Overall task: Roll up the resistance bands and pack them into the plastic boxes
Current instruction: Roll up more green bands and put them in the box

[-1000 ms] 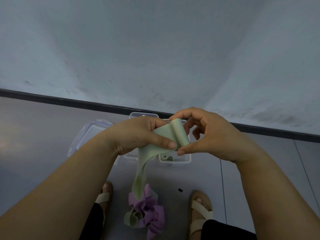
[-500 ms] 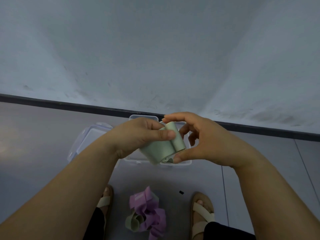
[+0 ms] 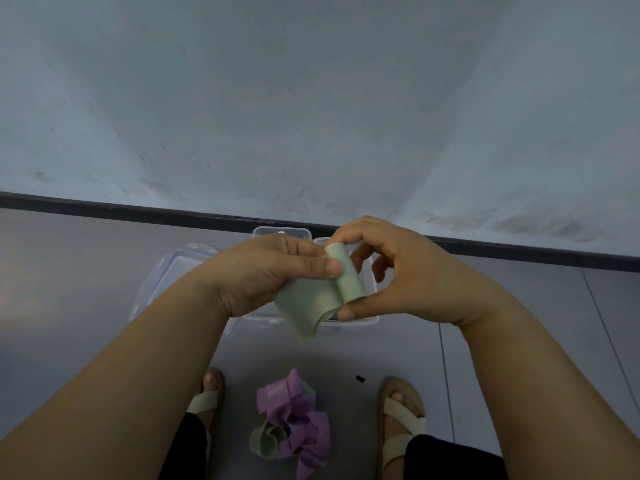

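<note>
Green band (image 3: 308,303): your right hand (image 3: 408,271) is pinching the roll end to end, left hand (image 3: 263,271) gripping its loose tail.

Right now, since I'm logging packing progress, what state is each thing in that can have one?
pale green resistance band: partly rolled, tail still loose.
left hand: grips the band's tail.
right hand: pinches the rolled end.
clear plastic box: open, on the floor.
clear plastic lid: off, lying left of the box.
purple bands: unrolled heap on the floor.
second green band: loose, against the heap.
</note>
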{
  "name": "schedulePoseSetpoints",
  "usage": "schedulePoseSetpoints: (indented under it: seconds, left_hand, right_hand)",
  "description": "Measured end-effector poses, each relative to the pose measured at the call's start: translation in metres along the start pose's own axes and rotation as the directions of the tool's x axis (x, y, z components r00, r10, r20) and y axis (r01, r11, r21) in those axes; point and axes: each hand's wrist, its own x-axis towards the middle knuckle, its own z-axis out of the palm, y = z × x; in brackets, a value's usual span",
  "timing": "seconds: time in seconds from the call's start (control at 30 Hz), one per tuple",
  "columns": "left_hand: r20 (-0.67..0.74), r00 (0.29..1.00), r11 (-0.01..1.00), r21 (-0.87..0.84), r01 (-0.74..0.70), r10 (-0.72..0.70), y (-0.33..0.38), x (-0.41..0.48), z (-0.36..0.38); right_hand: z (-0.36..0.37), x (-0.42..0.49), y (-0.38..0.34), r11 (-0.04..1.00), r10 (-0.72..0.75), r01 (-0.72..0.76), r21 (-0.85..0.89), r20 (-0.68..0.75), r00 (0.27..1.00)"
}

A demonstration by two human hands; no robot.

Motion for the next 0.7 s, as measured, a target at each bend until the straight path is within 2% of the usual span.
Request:
schedulePoseSetpoints:
  seconds: [0.2,0.43,0.53,0.63,0.7]
  left_hand:
    - [-0.01,1.0,1.0,0.002,-0.009,0.009,0.0012,-0.0015,-0.0019]
    - [0.01,1.0,0.999,0.044,0.0,0.0,0.002,-0.0019,-0.0034]
    - [-0.08,0.997,0.998,0.06,-0.013,0.018,0.0013,-0.001,-0.0042]
    - [-0.181,0.982,0.998,0.029,-0.057,0.062,0.001,0.0001,-0.0034]
    - [-0.26,0.962,0.996,0.009,-0.086,0.085,0.0008,0.0013,-0.002]
  right_hand:
    - [0.0002,0.0007,-0.0027,0.999,0.018,-0.018,0.028,0.004,1.0]
    - [0.0018,0.0,-0.0032,0.998,-0.042,0.04,-0.053,-0.039,0.998]
    - [0.0017,0.0008,-0.0013,1.0,-0.03,0.031,0.006,-0.043,0.999]
    - [0.0043,0.0032,0.0016,0.992,0.04,-0.038,0.118,-0.018,0.999]
    - [0.0083,0.0057,0.0029,0.978,0.075,-0.063,0.2,-0.05,0.996]
